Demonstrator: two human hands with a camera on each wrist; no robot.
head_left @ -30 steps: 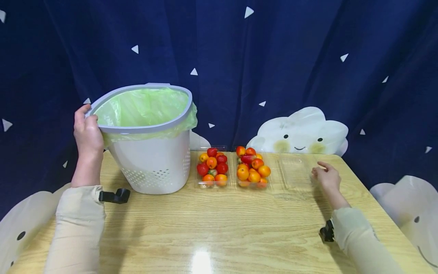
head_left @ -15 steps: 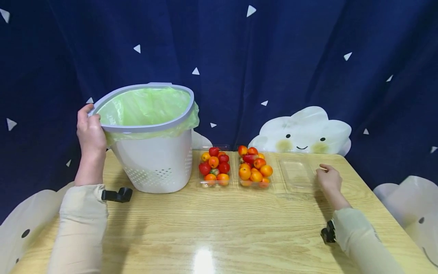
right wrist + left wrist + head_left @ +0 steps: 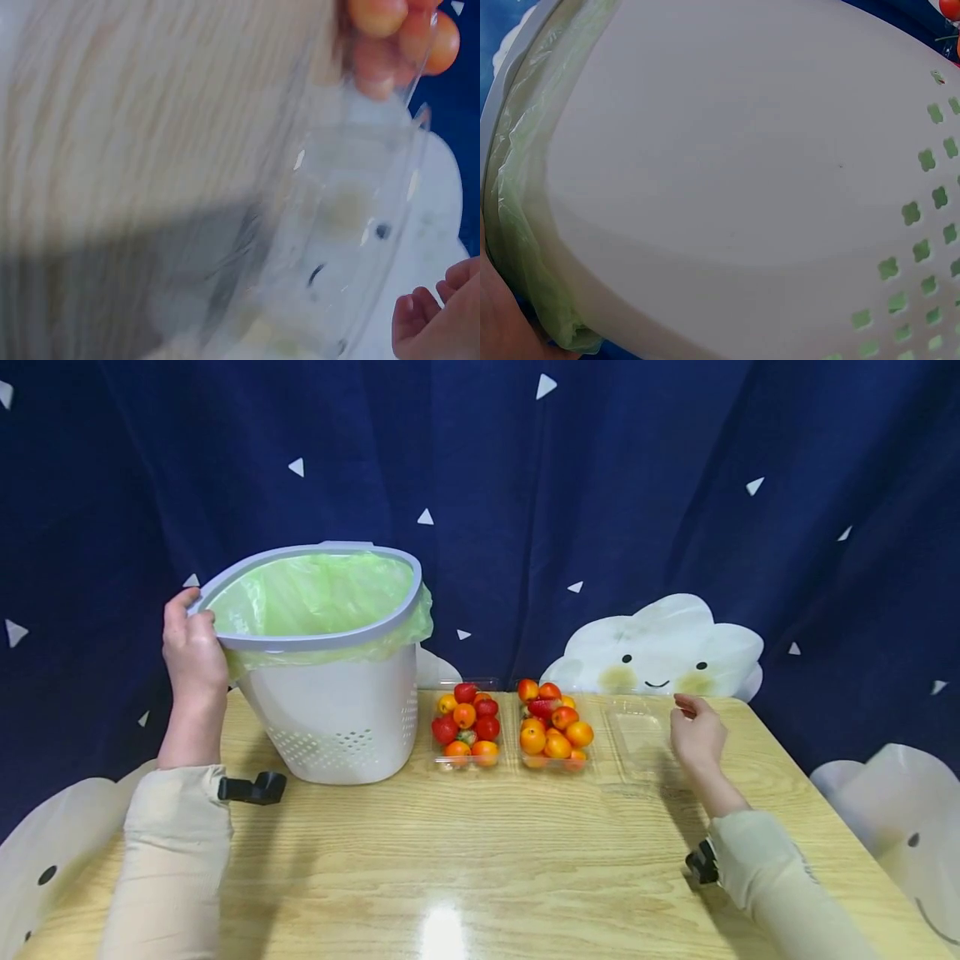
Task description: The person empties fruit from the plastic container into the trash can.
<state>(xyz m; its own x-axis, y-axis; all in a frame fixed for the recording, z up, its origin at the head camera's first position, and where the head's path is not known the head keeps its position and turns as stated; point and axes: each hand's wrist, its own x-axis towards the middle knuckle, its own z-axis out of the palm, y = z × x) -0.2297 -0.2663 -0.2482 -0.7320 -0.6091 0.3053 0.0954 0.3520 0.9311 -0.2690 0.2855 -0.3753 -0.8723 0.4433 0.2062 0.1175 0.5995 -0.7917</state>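
Observation:
My left hand (image 3: 197, 652) grips the grey rim of a white plastic bin (image 3: 337, 710), which tilts a little on the table. A light green bag (image 3: 307, 593) lines it and folds over the rim. The left wrist view shows mostly the bin's side wall (image 3: 705, 150) and its punched holes. At the right, my right hand (image 3: 699, 731) is beside a clear plastic container (image 3: 641, 735) with nothing visible inside. Its fingers look loosely curled with nothing between them in the right wrist view. Whether it touches the container cannot be made out.
Between bin and clear container stand two clear boxes: one with strawberries and small orange fruit (image 3: 465, 717), one mostly with orange fruit (image 3: 557, 743). A dark blue curtain (image 3: 480, 460) hangs behind the wooden table (image 3: 465, 860).
My right hand has moved left and slightly away from me, over the container's right side. The container appears shifted slightly left. My left hand and the bin stay put.

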